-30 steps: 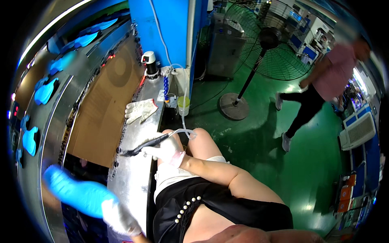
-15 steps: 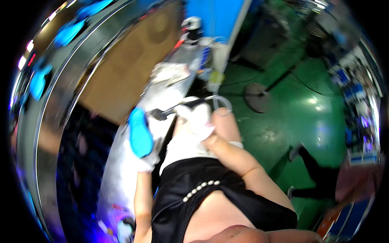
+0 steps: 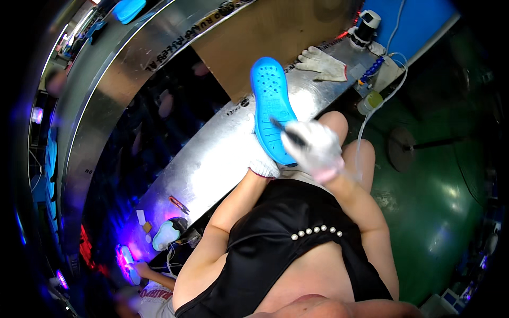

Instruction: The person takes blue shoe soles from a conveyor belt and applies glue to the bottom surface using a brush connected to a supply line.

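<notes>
Clasping a blue sole [image 3: 271, 103] along its side was the gloved left hand [image 3: 260, 155] — while the right hand [image 3: 316, 148], closed around a dark tool [image 3: 290, 134], leaned over it.

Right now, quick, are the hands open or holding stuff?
Left hand: closed, holding the blue shoe sole.
Right hand: closed, holding a dark tool, blurred.

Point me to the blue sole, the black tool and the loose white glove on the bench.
Blue sole [image 3: 272, 108]: head view, middle of its upturned face.
Black tool [image 3: 293, 138]: head view, its dark, motion-blurred shaft.
Loose white glove [image 3: 325, 65]: head view, middle of its palm section.
</notes>
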Tool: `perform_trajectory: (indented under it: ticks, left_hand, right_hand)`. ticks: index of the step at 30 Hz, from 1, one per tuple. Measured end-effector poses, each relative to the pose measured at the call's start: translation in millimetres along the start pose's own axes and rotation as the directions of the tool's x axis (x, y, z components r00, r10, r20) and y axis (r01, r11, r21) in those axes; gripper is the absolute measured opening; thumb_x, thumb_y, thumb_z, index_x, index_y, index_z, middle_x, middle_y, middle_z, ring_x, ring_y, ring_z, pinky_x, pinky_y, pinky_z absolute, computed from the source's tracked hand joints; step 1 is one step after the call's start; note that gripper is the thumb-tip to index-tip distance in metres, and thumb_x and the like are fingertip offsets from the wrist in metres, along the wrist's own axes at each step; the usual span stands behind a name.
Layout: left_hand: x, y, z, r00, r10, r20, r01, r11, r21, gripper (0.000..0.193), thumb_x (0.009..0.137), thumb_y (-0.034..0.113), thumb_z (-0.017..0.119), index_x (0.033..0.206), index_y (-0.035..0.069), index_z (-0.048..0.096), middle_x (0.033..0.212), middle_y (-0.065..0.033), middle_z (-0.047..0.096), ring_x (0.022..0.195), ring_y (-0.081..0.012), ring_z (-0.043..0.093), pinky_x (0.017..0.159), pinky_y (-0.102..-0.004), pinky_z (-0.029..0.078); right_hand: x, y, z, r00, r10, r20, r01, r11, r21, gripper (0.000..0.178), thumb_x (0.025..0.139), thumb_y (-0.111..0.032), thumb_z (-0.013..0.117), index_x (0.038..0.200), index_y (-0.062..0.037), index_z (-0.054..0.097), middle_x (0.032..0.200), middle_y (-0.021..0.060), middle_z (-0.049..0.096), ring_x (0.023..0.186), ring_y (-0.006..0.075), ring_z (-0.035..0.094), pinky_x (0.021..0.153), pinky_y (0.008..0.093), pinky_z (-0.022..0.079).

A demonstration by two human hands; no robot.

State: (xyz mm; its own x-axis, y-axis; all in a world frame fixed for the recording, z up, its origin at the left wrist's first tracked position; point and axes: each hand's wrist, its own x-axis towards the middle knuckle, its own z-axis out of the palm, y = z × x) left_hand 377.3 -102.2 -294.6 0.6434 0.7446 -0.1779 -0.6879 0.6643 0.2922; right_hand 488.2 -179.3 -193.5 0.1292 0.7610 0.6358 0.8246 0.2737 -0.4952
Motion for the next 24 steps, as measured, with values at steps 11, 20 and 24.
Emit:
perform_trajectory:
  ticks: [11, 20, 24]
  left_hand:
    - [-18.1, -25.3, 13.0, 0.926, 0.059, 0.373, -0.09, 0.994, 0.066, 0.043, 0.099, 0.038, 0.04, 0.127, 0.006, 0.046, 0.11, -0.0096, 0.056, 0.102, -0.0231, 0.055, 0.096, -0.0372, 0.044]
    - [-19.7, -17.5, 23.0, 0.908, -0.105, 0.406, 0.165, 0.979, -0.116, 0.058, 0.097, 0.052, 0.036, 0.125, 0.003, 0.048, 0.115, -0.0168, 0.059, 0.1, -0.0293, 0.06, 0.092, -0.0447, 0.049]
    - [-25.2, -9.8, 33.7, 0.983, 0.019, 0.184, -0.07, 0.96, 0.273, 0.059, 0.096, 0.05, 0.038, 0.13, 0.002, 0.045, 0.12, -0.0177, 0.057, 0.108, -0.0297, 0.057, 0.096, -0.0441, 0.047]
  right_hand:
    - [7.2, -19.7, -29.1, 0.99, -0.139, 0.021, 0.131, 0.966, 0.222, 0.016, 0.074, -0.008, 0.072, 0.088, -0.0081, 0.065, 0.076, 0.0076, 0.065, 0.065, 0.0226, 0.064, 0.059, 0.0294, 0.05]
    - [-7.6, -29.1, -35.2, 0.99, -0.106, 0.095, 0.069, 0.942, 0.328, 0.02, 0.073, -0.005, 0.064, 0.092, -0.0079, 0.065, 0.083, 0.0046, 0.064, 0.073, 0.0185, 0.064, 0.065, 0.0316, 0.051]
    - [0.1, -7.5, -32.2, 0.994, -0.107, 0.013, 0.103, 0.977, 0.187, 0.014, 0.078, -0.01, 0.069, 0.091, -0.0056, 0.067, 0.087, 0.0059, 0.066, 0.074, 0.023, 0.066, 0.065, 0.0322, 0.052]
